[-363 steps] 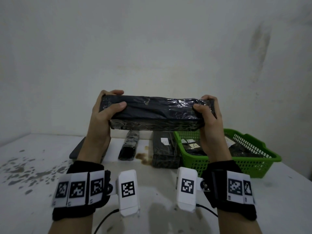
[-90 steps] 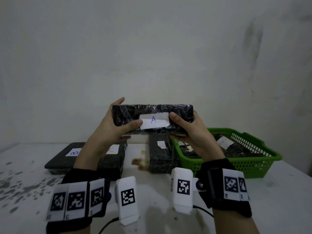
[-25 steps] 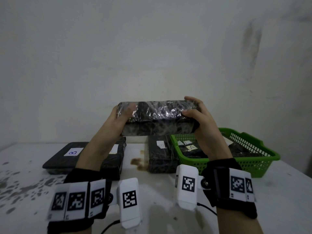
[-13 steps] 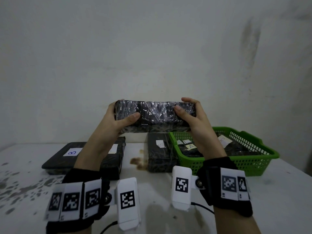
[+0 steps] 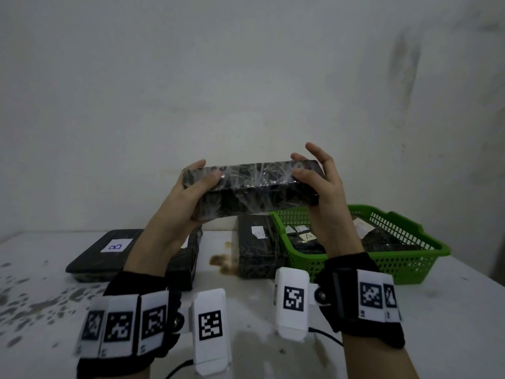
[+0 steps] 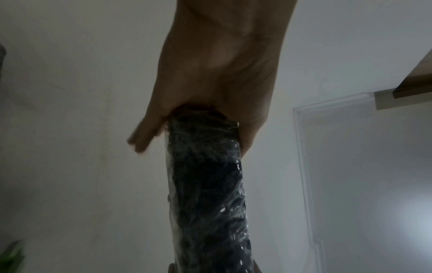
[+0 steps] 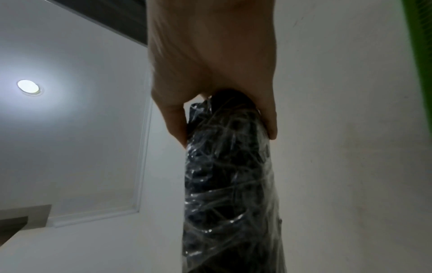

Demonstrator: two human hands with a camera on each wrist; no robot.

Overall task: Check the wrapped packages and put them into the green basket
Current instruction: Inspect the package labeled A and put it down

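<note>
I hold a black package wrapped in clear film (image 5: 254, 191) level in the air above the table, its label out of sight. My left hand (image 5: 191, 192) grips its left end, thumb on the near face. My right hand (image 5: 314, 176) holds the right end between thumb and palm, with the index finger lifted off. Both wrist views show the package (image 6: 205, 184) (image 7: 229, 175) running away from the palm. The green basket (image 5: 404, 258) stands on the table at the right, below the package, with several wrapped packages (image 5: 308, 237) inside.
On the white, stained table (image 5: 246, 310) lie a flat package labelled B (image 5: 101, 253) at the left, another behind my left forearm (image 5: 183, 263), and one (image 5: 257, 250) against the basket's left side. A bare wall rises right behind.
The package has rolled in my hands since the label A faced me; over the last second it tipped further and my right fingers lifted.
</note>
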